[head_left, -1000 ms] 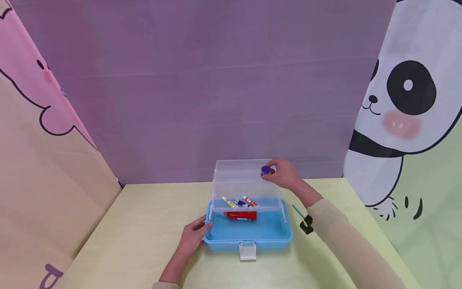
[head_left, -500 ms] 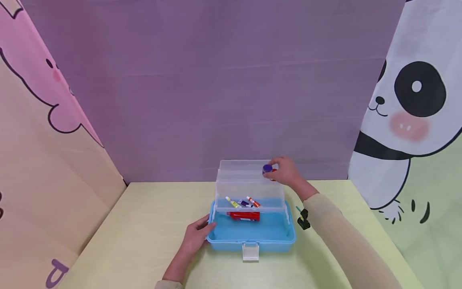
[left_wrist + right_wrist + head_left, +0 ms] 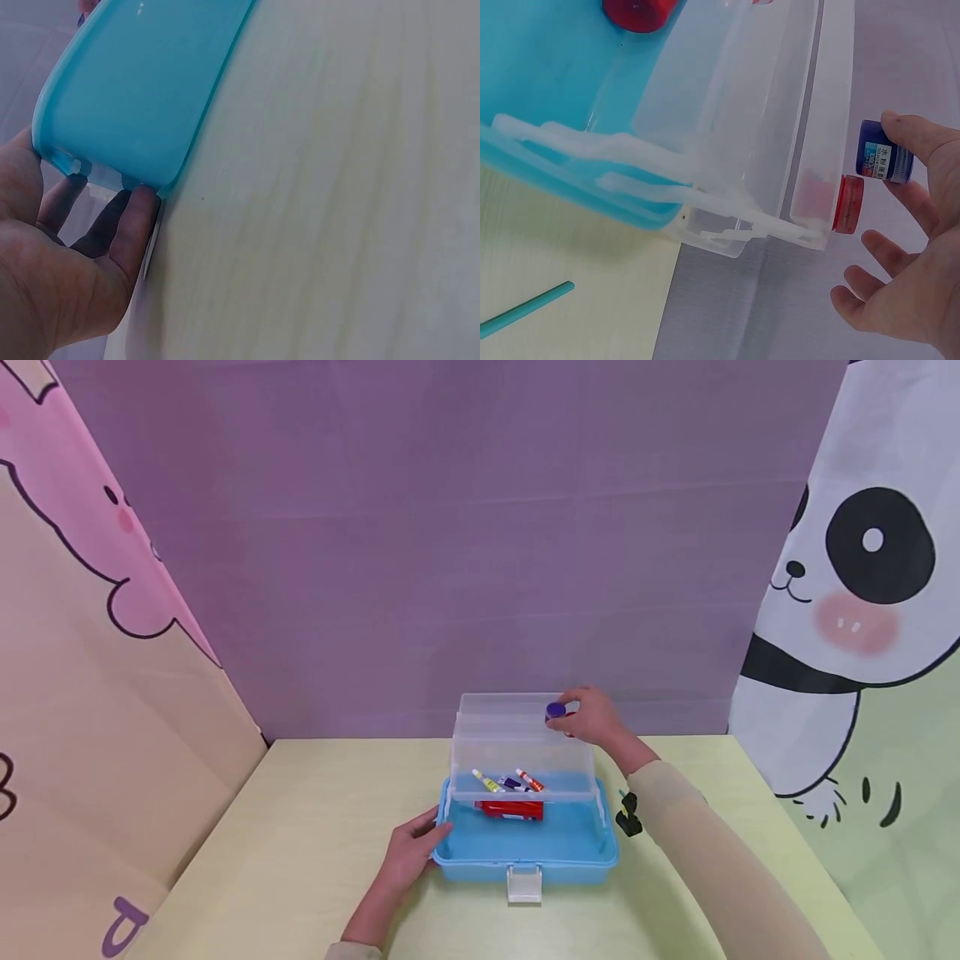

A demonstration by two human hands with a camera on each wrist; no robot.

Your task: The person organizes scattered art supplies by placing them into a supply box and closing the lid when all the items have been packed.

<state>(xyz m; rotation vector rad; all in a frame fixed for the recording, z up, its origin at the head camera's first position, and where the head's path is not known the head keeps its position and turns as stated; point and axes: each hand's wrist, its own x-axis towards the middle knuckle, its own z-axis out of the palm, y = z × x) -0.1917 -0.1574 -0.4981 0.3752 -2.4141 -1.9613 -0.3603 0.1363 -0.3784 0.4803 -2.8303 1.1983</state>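
Note:
A light blue storage box [image 3: 528,870] with a translucent raised tray [image 3: 510,727] stands on the table. My left hand [image 3: 411,853] grips its left wall, thumb on the rim and fingers outside. Over the tray's far right end, my right hand [image 3: 596,717] pinches a small purple-lidded paint jar [image 3: 885,152] between thumb and index finger; the other fingers are free. Just below this jar, a red-lidded jar [image 3: 848,204] sits in the tray's end, mostly hidden by the hand in the head view. Yellow [image 3: 486,781], purple [image 3: 513,784] and red-orange paint tubes [image 3: 530,780] show at the tray's lower tier.
A red bottle [image 3: 512,810] lies inside the box. A white latch [image 3: 524,885] hangs at its front. Right of the box, partly under the sleeve, are a black object [image 3: 628,817] and a thin teal stick [image 3: 527,309]. A purple backdrop [image 3: 450,552] rises behind the table.
The head view has shifted slightly, so everything sits a little further right. The right forearm covers more of the teal stick. Both hands keep their hold on the box and the paint jar.

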